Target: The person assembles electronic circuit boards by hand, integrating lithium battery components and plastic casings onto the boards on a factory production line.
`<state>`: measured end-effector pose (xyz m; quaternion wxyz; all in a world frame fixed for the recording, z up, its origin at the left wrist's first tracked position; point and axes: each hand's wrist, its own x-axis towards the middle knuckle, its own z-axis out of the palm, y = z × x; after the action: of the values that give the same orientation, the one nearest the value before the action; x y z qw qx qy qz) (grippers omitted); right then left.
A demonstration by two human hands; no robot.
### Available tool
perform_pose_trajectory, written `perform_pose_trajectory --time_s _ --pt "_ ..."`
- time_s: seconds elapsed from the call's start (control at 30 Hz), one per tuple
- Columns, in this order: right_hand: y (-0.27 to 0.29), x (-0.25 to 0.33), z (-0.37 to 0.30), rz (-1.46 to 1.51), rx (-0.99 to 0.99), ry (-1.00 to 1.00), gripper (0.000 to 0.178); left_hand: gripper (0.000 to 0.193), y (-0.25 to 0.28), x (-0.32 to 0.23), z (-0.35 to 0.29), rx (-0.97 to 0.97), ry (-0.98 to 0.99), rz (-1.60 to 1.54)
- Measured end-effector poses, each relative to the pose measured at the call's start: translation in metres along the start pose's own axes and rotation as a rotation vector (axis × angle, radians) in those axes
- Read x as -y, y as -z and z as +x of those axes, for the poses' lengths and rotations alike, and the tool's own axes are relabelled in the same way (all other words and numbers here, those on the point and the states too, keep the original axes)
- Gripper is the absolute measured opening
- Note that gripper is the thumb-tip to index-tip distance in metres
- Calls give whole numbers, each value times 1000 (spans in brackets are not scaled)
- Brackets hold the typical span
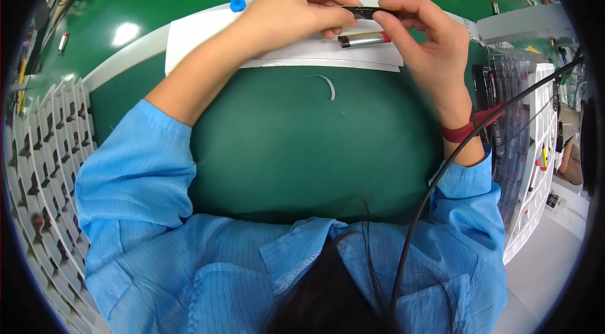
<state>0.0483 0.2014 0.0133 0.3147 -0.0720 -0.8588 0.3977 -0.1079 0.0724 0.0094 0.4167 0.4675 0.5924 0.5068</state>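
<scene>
Both my hands meet over the far part of the work surface, holding a slim black bar (365,11) with a row of tiny light marks. The thumb and fingers of my left hand (302,9) pinch its left end. My right hand (428,34), with a red band (459,132) on the wrist, grips the right end between thumb and forefinger. Just below the bar, a silver cylinder with a red end (364,39) lies on white paper sheets (208,38). Fingers cover both ends of the bar.
A blue knob-shaped piece (237,3) stands by the paper's far edge. A curved pale strip (328,86) lies on the green mat (302,145). White slotted racks (47,170) flank me at left, clear plastic trays (510,94) at right. A black cable (469,138) crosses my right arm.
</scene>
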Motion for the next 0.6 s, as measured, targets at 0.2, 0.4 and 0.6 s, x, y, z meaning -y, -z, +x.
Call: perform_pose_trajectory --time_s 0.2,0.4,0.6 --pt "21 -17 2 410 -44 -494 12 28 9 -7 3 -110 134 -574" --pt "-5 20 -33 -467 213 83 18 33 -5 12 2 -117 96 -696" --pt "1 18 1 -418 445 -5 16 26 -10 18 6 -182 53 -612"
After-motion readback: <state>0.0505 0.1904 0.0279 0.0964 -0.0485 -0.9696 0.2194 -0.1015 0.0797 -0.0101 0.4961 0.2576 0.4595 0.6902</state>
